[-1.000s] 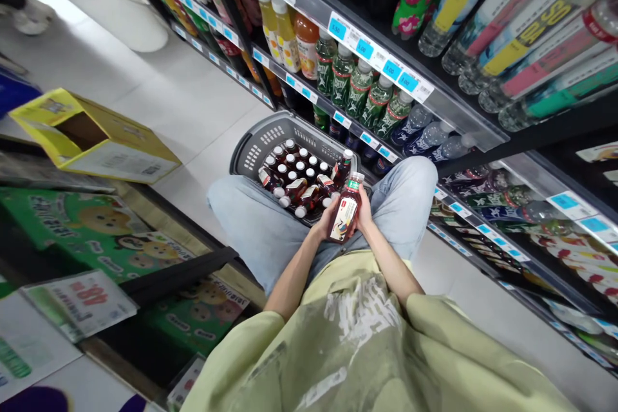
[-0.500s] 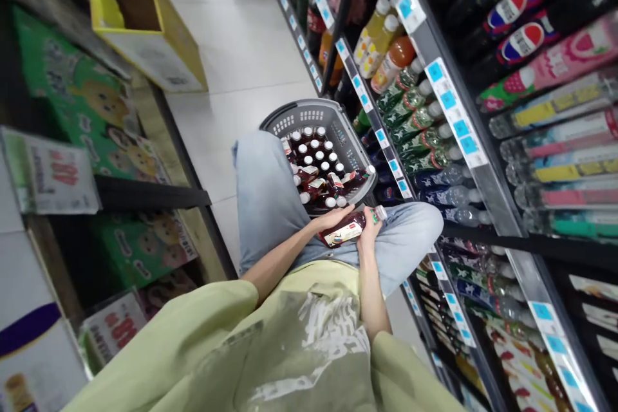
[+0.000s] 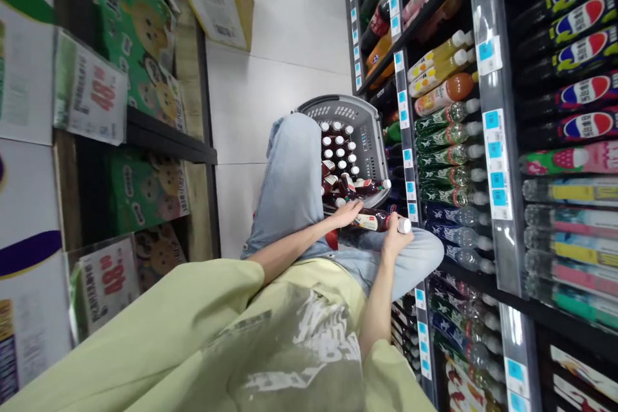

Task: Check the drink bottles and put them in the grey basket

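Note:
Across my lap lies a dark red-brown bottle (image 3: 371, 221) with a pale label and a white cap, held on its side with the cap toward the right. My left hand (image 3: 346, 213) grips it near the base. Around the neck, just below the cap, my right hand (image 3: 396, 239) is closed. Right beyond the hands stands a grey shopping basket (image 3: 379, 135). Several white-capped bottles (image 3: 340, 153) of the same dark colour stand upright in it, and others lie on top at the near side. My left knee hides part of the basket.
Drink shelves (image 3: 505, 141) with rows of bottles and blue-marked price tags run close along the right. On the left is a rack with green boxes (image 3: 138, 26) and price signs (image 3: 96, 93). A yellow-edged carton (image 3: 217, 3) stands on the tiled floor (image 3: 275, 58) ahead.
The bottle has swung so its cap points right and slightly toward me, and its label has turned partly away. Both hands stay on it. The view has rotated and shifted.

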`<state>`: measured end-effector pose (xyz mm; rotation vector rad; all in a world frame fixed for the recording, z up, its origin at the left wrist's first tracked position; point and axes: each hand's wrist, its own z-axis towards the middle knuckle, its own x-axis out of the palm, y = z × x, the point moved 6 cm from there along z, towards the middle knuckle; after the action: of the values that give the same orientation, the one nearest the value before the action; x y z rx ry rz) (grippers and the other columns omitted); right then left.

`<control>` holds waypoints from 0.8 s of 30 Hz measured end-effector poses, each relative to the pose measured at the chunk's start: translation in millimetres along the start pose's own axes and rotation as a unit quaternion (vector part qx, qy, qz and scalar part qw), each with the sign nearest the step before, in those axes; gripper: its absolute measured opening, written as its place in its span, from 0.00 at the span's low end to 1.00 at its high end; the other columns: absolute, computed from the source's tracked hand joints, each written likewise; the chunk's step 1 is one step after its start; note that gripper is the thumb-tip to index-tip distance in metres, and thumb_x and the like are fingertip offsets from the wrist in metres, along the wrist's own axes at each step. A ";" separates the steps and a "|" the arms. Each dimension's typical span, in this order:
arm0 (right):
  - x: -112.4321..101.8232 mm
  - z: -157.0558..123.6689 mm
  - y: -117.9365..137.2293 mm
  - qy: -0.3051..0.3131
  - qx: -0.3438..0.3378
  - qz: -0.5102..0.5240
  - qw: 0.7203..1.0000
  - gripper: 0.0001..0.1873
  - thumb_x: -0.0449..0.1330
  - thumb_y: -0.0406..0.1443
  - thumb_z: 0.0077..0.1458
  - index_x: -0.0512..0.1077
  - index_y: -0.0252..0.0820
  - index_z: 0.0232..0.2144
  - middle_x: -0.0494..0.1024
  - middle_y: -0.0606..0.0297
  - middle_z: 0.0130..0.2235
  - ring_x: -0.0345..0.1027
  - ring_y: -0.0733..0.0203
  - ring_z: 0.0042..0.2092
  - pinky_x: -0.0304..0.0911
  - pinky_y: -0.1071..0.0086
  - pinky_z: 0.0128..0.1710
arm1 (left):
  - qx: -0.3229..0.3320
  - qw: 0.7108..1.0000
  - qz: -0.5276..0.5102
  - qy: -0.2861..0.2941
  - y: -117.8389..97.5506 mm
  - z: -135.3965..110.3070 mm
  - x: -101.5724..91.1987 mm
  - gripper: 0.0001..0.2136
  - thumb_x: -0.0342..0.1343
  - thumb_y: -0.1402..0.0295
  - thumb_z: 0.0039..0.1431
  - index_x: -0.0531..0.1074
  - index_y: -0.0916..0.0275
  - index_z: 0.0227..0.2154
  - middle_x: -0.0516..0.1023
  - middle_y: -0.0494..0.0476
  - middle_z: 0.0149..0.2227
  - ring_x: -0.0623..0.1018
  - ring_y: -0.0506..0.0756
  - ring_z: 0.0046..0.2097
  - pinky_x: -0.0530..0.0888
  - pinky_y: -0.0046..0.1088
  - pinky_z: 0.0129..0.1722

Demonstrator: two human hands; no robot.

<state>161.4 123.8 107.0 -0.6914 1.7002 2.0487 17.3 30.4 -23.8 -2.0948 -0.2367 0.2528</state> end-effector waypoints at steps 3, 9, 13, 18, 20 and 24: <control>-3.7 22.8 5.8 -0.043 -0.029 -0.060 0.997 0.33 0.65 0.62 0.57 0.81 0.36 0.35 0.85 0.50 0.34 0.81 0.46 0.37 0.77 0.57 0.42 | -0.051 0.997 -0.054 -0.012 7.8 1.5 0.6 0.24 0.40 0.53 0.81 0.72 0.63 0.62 0.84 0.65 0.56 0.83 0.63 0.55 0.77 0.37 0.57; 22.1 54.6 23.0 -0.006 -0.123 -0.195 0.973 0.26 0.63 0.57 0.63 0.83 0.39 0.38 0.83 0.52 0.39 0.81 0.46 0.43 0.75 0.57 0.50 | 0.005 0.998 0.027 0.048 1.3 -2.4 10.2 0.24 0.39 0.55 0.82 0.76 0.63 0.57 0.87 0.64 0.49 0.86 0.62 0.48 0.79 0.37 0.53; 54.7 67.1 19.7 0.038 -0.131 -0.198 0.971 0.23 0.64 0.52 0.63 0.83 0.37 0.43 0.82 0.52 0.42 0.79 0.46 0.47 0.72 0.57 0.54 | 0.086 0.957 0.261 0.095 2.5 -15.5 22.4 0.22 0.48 0.53 0.80 0.78 0.64 0.59 0.84 0.73 0.55 0.85 0.70 0.56 0.79 0.44 0.55; 105.6 70.0 6.1 0.106 -0.127 -0.218 0.962 0.18 0.68 0.46 0.59 0.83 0.38 0.44 0.80 0.54 0.44 0.77 0.49 0.47 0.71 0.60 0.54 | 0.119 0.905 0.361 0.189 15.8 -27.3 38.4 0.20 0.53 0.55 0.79 0.82 0.64 0.56 0.85 0.75 0.53 0.86 0.71 0.53 0.80 0.45 0.52; 122.8 67.5 -0.8 0.130 -0.129 -0.230 0.956 0.18 0.69 0.44 0.59 0.83 0.37 0.45 0.79 0.53 0.47 0.77 0.50 0.48 0.70 0.61 0.54 | 0.117 0.906 0.359 0.192 17.9 -26.9 38.9 0.20 0.53 0.55 0.79 0.83 0.64 0.56 0.85 0.75 0.52 0.86 0.71 0.52 0.80 0.44 0.50; 146.3 63.8 -19.4 0.200 -0.131 -0.276 0.931 0.19 0.70 0.43 0.58 0.82 0.37 0.47 0.78 0.51 0.51 0.75 0.49 0.51 0.68 0.61 0.54 | 0.099 0.920 0.342 0.165 20.4 -22.7 35.4 0.20 0.55 0.55 0.78 0.84 0.64 0.53 0.86 0.76 0.49 0.86 0.71 0.51 0.78 0.43 0.50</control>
<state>47.3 187.9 13.6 -1.5645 1.2116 1.8076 58.9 11.0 -33.0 -1.9107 0.7106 0.3109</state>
